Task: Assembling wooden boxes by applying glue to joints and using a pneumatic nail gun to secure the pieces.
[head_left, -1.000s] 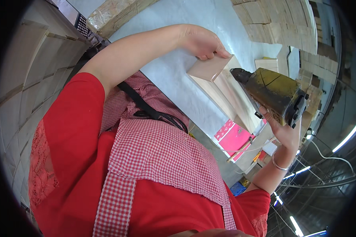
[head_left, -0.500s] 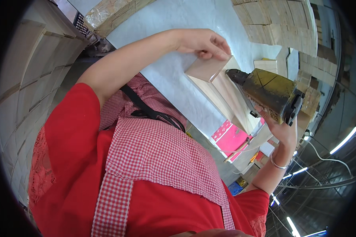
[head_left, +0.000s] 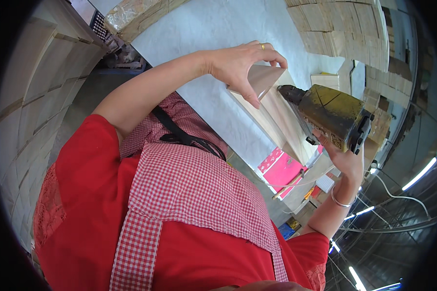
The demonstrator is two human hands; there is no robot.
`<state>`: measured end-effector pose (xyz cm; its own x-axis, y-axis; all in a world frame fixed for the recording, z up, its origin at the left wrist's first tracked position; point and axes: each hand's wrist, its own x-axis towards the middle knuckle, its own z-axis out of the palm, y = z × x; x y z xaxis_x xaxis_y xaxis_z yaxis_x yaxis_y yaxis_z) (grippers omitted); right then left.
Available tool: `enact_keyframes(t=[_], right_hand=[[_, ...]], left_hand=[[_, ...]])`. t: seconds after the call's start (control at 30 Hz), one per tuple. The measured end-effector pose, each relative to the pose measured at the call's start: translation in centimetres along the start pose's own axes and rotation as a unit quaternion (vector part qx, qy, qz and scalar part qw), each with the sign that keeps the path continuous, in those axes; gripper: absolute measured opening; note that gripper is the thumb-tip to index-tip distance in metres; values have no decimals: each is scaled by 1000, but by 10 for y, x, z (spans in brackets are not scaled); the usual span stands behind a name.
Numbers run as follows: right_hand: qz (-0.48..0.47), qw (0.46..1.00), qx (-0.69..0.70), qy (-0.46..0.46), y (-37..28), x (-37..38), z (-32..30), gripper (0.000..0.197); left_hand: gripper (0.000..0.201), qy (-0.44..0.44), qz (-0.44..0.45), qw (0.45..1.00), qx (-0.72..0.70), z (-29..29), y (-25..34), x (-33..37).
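The left grip (head_left: 233, 64) clamped a wooden box (head_left: 272, 121); to its right, the right grip (head_left: 344, 159) clasped a yellow nailer (head_left: 331, 110).

Whole view: no word, number, brand or sign can be read.
Yellow tool (head_left: 331, 110): small marks run along its lower side, too tiny and worn to read; the dark strokes across its housing form no legible letters.
Wooden box (head_left: 265, 79): no legible writing on the faces that show.
Pink panel (head_left: 286, 170): a white pattern at one end (floral-looking, as far as the blur allows), no readable words.
White item (head_left: 326, 183): too small to tell whether it bears print.
Stacked wood (head_left: 342, 22): no readable lettering.
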<state>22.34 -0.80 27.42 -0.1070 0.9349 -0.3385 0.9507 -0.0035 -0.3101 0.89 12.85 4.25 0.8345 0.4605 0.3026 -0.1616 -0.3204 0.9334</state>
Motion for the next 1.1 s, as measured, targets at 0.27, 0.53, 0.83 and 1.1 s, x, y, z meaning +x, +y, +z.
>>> enact_keyframes(t=[0.27, 0.53, 0.83, 1.1], right_hand=[[1, 999, 34, 32, -3, 5, -3, 51], [140, 982, 86, 89, -13, 26, -3, 45], [169, 976, 114, 71, -12, 29, -4, 42], [239, 966, 90, 37, -20, 38, -10, 38]], left_hand=[[94, 2, -11, 997, -78, 7, -7, 1], [95, 6, -9, 996, -93, 8, -9, 1], [95, 4, -6, 995, -97, 8, -9, 2], [96, 7, -11, 997, -74, 10, -8, -3]])
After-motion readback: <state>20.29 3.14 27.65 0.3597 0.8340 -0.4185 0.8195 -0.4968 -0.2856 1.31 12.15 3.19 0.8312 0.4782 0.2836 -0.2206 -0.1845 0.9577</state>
